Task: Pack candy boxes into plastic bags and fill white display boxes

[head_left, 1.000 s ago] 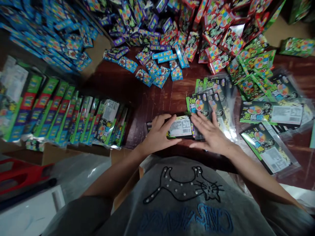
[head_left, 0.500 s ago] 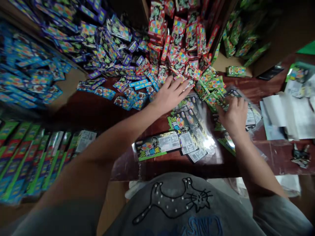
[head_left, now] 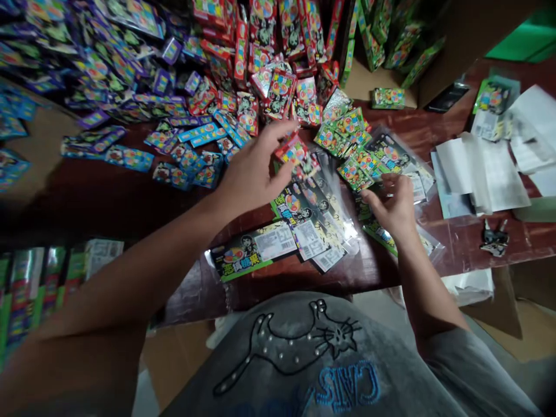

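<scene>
My left hand (head_left: 252, 174) is closed on a small red candy box (head_left: 296, 153), thumb on the near side and fingers at the far side. Under and in front of it lie several flat packets (head_left: 304, 202) in clear plastic with black-and-green cards and white labels. My right hand (head_left: 394, 205) hovers with thumb and fingers apart, just right of a cluster of small green candy boxes (head_left: 354, 142). Below that hand are more black-card packets (head_left: 393, 152), partly covered. Small blue candy boxes (head_left: 195, 162) lie left of my left hand.
Heaps of purple boxes (head_left: 108, 75) and red boxes (head_left: 260, 35) spill from cartons at the back; green boxes (head_left: 382, 35) stand in another. White papers (head_left: 482, 174) and keys (head_left: 495, 237) lie at right. Filled packs (head_left: 28, 295) are lined up at left.
My left hand has drawn back from the red pile and now grips a red candy box. My right hand has opened slightly beside the green boxes. The whole view has shifted rightward.
</scene>
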`<state>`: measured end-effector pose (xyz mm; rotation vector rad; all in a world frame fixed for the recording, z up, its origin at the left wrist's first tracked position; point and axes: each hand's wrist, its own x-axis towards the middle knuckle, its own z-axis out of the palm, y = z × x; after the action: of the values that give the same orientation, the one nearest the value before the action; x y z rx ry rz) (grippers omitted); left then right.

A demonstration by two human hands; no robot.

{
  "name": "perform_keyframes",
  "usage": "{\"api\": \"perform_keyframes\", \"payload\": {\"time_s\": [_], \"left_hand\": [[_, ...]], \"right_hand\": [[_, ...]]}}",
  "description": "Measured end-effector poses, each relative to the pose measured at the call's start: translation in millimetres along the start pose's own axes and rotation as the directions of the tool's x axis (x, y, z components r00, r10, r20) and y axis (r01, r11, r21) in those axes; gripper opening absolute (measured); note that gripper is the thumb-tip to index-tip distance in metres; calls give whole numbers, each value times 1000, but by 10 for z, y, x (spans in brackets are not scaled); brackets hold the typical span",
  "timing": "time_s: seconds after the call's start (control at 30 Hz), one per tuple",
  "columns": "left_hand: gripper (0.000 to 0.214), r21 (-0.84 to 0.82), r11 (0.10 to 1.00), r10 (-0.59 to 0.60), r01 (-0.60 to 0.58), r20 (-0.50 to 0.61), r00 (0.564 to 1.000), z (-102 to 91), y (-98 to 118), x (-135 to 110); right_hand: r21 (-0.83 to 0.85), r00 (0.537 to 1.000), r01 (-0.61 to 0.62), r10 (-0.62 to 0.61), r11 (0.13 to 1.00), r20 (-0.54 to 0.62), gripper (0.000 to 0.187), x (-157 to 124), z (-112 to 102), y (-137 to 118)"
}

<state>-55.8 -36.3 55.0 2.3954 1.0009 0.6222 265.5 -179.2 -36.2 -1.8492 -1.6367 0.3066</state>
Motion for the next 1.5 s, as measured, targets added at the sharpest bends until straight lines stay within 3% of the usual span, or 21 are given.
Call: {"api": "perform_keyframes", "payload": {"time_s": [0.07, 0.17, 0.23, 0.3, 0.33, 0.4, 0.43, 0.47, 0.5, 0.6, 0.7, 0.8, 0.9, 1.03, 1.17, 1.27, 1.37, 1.5], "left_hand": [[56, -118, 991, -48, 63, 132, 990, 130, 120, -153], [51, -166, 978, -62, 127, 351, 934, 353, 191, -312], [51, -111, 989, -47, 95, 370, 928, 441, 196, -397], [63, -2, 999, -33, 36, 327, 945, 477, 206, -476], [79, 54, 998, -28, 11, 312, 950, 489, 219, -512], [110, 132, 991, -26, -18, 324, 946, 524, 261, -575], [115, 151, 988, -34, -18, 335, 942, 551, 288, -601], [113, 165, 986, -48, -9, 338, 940, 583, 317, -626], [109, 176, 984, -66, 8, 329, 942, 614, 346, -653], [99, 204, 976, -122, 69, 260, 958, 649, 426, -761], [92, 216, 969, -154, 118, 158, 975, 556, 487, -884], [81, 217, 964, -171, 155, 55, 984, 436, 528, -886], [71, 257, 944, -223, 208, 30, 974, 443, 557, -678], [85, 317, 880, -378, 354, 14, 926, 596, 659, -272], [76, 399, 829, -480, 392, 146, 865, 563, 844, -149], [63, 426, 831, -477, 358, 215, 852, 340, 899, -360], [54, 396, 879, -376, 265, 238, 895, 78, 781, -771], [92, 365, 924, -230, 116, 286, 930, -45, 478, -1408]], "right_hand": [[-151, 999, 4, -10, 989, -39, 82, -7, 96, -150], [-219, 1000, -17, 20, 976, 12, 72, 49, 85, -261], [-165, 997, 18, -6, 986, 72, 67, 120, -99, -207], [-67, 974, 114, -98, 991, 203, 67, 203, -371, -111], [-2, 933, 181, -170, 984, 317, 66, 242, -501, -78], [138, 768, 288, -315, 948, 558, 65, 300, -673, -80], [188, 681, 317, -361, 930, 637, 65, 314, -694, -116], [209, 630, 333, -382, 920, 676, 66, 317, -668, -170], [201, 628, 339, -380, 919, 679, 68, 309, -603, -230], [121, 734, 341, -345, 932, 586, 82, 226, -302, -389], [89, 723, 403, -377, 911, 579, 108, 98, -87, -455], [57, 736, 433, -390, 899, 554, 105, 4, -46, -474], [45, 786, 417, -385, 908, 484, 101, -47, -89, -518], [-5, 845, 384, -350, 923, 404, 104, -153, -113, -614], [-100, 895, 312, -257, 945, 364, 100, -274, -13, -631], [-85, 896, 312, -263, 946, 357, 108, -272, 114, -599], [-51, 857, 393, -345, 918, 382, 102, -199, 244, -591], [-28, 800, 477, -420, 879, 429, 82, -78, 355, -635]]}}
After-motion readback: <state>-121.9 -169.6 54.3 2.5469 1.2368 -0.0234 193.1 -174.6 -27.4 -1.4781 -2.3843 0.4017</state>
